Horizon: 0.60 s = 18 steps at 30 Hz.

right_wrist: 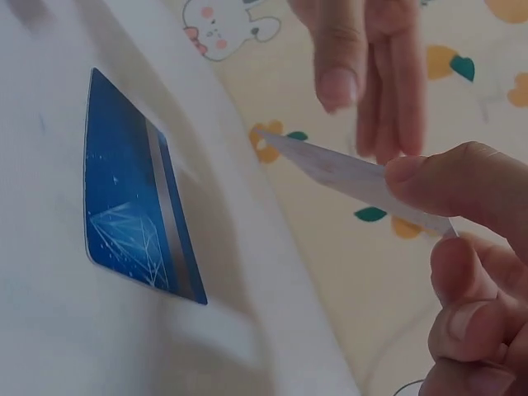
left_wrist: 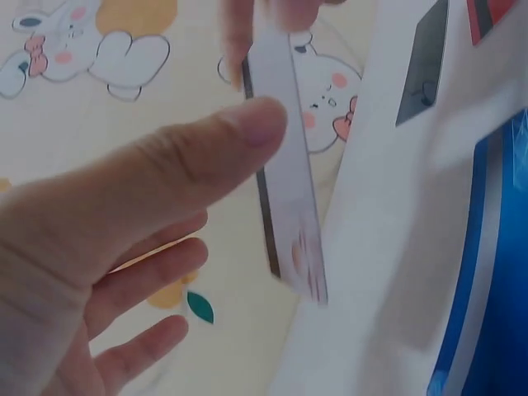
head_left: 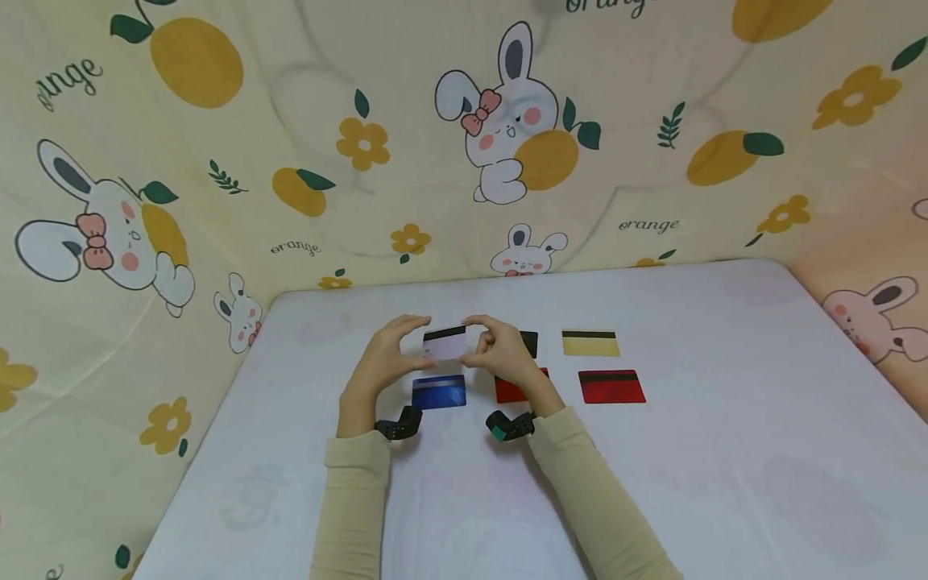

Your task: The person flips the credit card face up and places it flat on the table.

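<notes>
Spreading thumb and fingers wide, the left hand (head_left: pixel 383 354) stands just beside the left end of a white magnetic-stripe card (head_left: pixel 444 346), its grip holding nothing. That card is raised above the table (head_left: pixel 290 362). Nearer the person lies a blue card (head_left: pixel 439 392) with a silvery stripe. The right hand (head_left: pixel 507 353) has a narrow grip, pinching the white card's right end. Partly hidden by it lie a black card (head_left: pixel 532 345) and a red card (head_left: pixel 511 391). Farther right lie a gold card (head_left: pixel 590 346) and, nearer the person, a second red card (head_left: pixel 612 389).
</notes>
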Available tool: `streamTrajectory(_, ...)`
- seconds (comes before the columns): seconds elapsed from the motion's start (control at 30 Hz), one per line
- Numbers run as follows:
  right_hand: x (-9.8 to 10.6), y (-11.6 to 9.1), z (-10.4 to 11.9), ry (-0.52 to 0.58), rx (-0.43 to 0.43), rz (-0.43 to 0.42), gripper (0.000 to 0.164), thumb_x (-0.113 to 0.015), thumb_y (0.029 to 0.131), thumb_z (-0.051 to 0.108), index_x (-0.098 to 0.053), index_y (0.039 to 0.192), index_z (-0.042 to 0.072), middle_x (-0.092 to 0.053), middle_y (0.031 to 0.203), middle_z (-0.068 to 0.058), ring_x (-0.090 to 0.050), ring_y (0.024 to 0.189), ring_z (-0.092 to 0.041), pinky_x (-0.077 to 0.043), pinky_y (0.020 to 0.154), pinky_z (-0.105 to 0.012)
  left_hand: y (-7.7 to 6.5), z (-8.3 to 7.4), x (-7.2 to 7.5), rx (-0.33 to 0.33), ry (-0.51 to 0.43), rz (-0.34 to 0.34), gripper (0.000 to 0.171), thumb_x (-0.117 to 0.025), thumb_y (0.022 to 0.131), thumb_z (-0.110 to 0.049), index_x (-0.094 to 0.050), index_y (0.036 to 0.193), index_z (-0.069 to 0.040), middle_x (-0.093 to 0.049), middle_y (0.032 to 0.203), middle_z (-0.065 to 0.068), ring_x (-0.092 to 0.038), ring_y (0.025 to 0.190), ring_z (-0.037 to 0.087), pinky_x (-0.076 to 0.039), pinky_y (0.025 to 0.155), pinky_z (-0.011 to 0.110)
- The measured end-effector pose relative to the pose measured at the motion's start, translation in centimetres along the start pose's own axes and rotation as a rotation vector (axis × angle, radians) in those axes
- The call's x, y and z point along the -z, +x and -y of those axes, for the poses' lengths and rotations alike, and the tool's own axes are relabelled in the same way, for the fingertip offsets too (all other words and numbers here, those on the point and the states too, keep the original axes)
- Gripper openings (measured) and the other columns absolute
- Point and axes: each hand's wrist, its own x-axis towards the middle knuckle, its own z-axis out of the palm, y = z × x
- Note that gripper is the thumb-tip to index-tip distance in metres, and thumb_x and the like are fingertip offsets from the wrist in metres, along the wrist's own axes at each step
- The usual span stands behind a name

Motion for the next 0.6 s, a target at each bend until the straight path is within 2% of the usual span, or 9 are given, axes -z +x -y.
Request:
streamTrajectory(0.23,-0.4,-0.1,0.5,-0.087,0.081,-0.016,0.057,-0.080,0.074,0.010,-0.058,0.126,0.003,-0.061,0.062,-0.008,-0.047,0.051,-0.009,-0.042,0.053,-0.022,0.1,-0.9,-0.5,-0.066,0.001,0.044,0.068,-0.083,0.073,-0.013,-0.055,0.134,-0.001,-0.057,0.138,0.018,-0.052,0.131,0.034,-0.042,0.109,0.047)
streamTrajectory(0.6,-0.9,-0.4,1.0,-0.153,0.144,-0.027,0.053,-0.081,0.073,0.010,-0.060,0.122,0.005,-0.062,0.065,-0.009,-0.045,0.052,-0.006,-0.038,0.054,-0.019,0.4,-0.7,-1.2,-0.141,-0.035,0.044,0.064,-0.083,0.072,-0.008,-0.058,0.130,0.001,-0.062,0.132,0.019,-0.056,0.126,0.035,-0.046,0.105,0.046)
